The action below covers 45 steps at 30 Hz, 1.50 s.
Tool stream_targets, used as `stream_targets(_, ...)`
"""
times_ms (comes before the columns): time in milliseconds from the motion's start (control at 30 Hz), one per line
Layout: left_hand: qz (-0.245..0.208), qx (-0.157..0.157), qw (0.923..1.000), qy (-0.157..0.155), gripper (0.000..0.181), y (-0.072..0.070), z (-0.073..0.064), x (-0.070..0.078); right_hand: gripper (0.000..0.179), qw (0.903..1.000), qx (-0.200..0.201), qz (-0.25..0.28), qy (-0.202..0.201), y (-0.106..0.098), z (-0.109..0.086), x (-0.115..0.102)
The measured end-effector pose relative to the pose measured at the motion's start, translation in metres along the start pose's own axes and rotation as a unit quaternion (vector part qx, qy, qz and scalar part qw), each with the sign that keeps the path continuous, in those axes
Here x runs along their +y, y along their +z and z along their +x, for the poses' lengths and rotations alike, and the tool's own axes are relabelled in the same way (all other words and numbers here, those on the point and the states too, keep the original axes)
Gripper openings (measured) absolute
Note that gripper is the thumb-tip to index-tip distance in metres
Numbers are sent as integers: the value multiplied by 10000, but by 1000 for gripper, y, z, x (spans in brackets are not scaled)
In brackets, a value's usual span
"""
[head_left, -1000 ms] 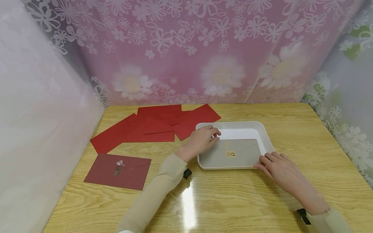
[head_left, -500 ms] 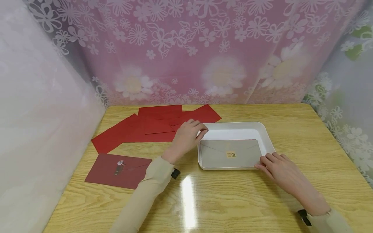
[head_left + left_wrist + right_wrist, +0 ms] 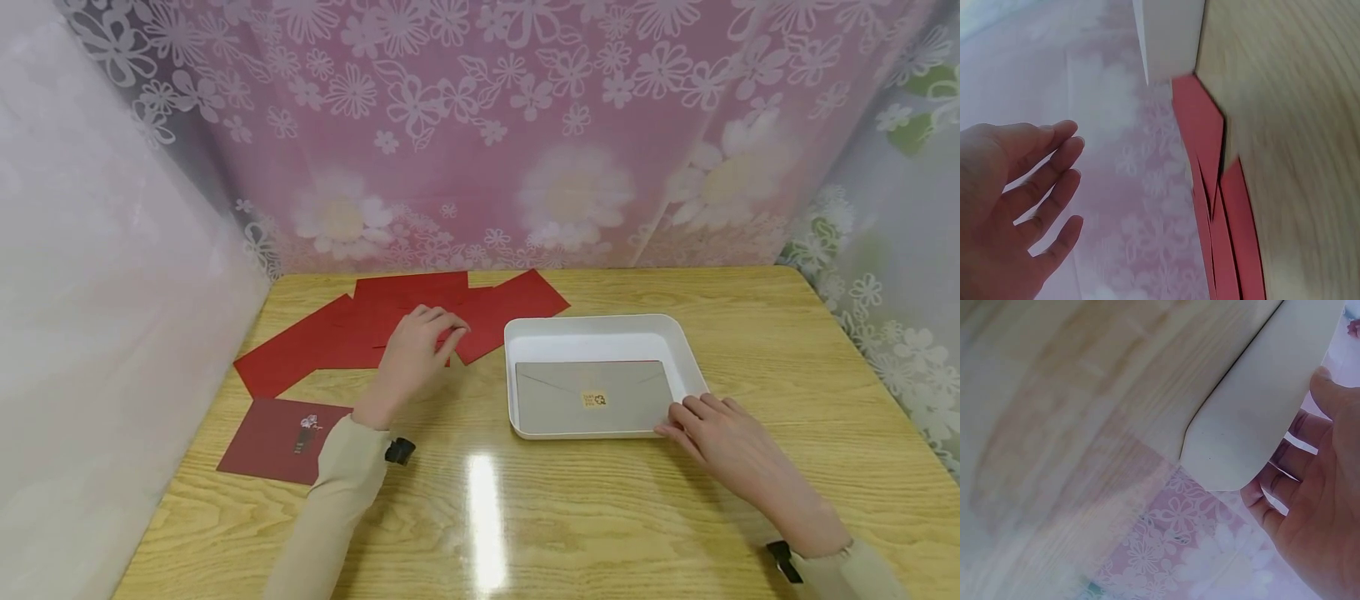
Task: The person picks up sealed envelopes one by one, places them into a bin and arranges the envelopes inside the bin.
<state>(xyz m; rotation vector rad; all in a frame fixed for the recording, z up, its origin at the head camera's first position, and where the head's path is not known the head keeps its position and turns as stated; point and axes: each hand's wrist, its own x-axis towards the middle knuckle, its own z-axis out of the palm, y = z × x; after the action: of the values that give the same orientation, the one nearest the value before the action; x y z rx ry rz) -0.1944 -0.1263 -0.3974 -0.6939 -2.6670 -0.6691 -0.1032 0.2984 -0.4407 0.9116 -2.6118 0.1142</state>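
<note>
- And the tray (image 3: 600,344) is gripped by the fingers of the right hand (image 3: 720,437)!
- A grey envelope (image 3: 555,402) is cradled inside.
- The left hand (image 3: 411,354) is held aloft, fingers loosely bent.

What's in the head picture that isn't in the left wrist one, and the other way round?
Only the head view: the gray envelope with its gold sticker, the maroon envelope, and the right grip.

Only the left wrist view: the palm side of the left grip.

Both: the left grip, the white tray, some red envelopes, the wooden table and the floral curtain.
</note>
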Motion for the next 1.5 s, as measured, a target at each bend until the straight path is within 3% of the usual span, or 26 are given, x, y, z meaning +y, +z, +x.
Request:
stream_targets(400, 207, 496, 9973, -508, 12, -50, -47, -65, 34, 10000, 20, 4, -21, 0, -1, -1)
stream_targets(667, 300, 456, 9943, -911, 11, -79, -83, -96, 28, 10000, -33, 29, -6, -2, -1, -2)
stream_targets(967, 353, -135, 9924, -1174, 12, -91, -115, -120, 29, 10000, 17, 18, -11, -2, 0, -2)
stream_targets(1300, 241, -1348, 9808, -1389, 38, -96, -147, -137, 32, 10000, -18, 23, -11, 1, -1, -2)
stream_targets(1500, 146, -1580, 9743, -1599, 48, -96, -157, -139, 34, 10000, 65, -6, -68, 1, 0, 0)
